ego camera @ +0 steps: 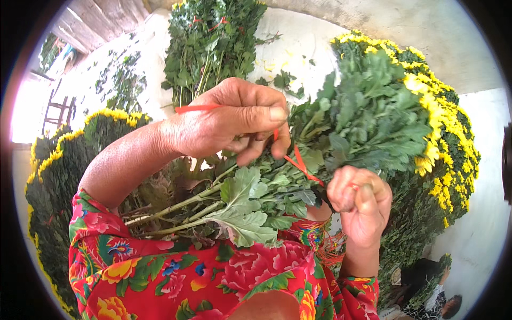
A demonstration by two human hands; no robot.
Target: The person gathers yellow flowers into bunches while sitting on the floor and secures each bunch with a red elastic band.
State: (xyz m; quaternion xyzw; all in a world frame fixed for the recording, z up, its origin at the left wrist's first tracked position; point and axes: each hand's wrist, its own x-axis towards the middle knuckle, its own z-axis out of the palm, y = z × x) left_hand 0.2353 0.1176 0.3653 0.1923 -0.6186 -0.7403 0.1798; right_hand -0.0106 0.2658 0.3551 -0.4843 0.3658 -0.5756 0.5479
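Note:
A bunch of yellow chrysanthemums (360, 116) lies across my front, cut stems to the left and blooms to the right. A red tie (300, 164) goes around its stems near the middle. My left hand (244, 120) is above the stems, pinching one end of the tie between thumb and curled fingers; a loose tail crosses the wrist. Lower right, my right hand (360, 200) is closed in a fist on the tie's other end, with a bit of red showing at the fingers. The tie's crossing lies between both hands.
Another tied leafy bunch (212, 48) lies ahead on the pale surface (296, 32), among loose leaves. Large chrysanthemum piles stand at left (60, 208) and right (452, 132). Several red strings (332, 250) hang beside my flowered red garment (264, 272). A person (436, 304) is at lower right.

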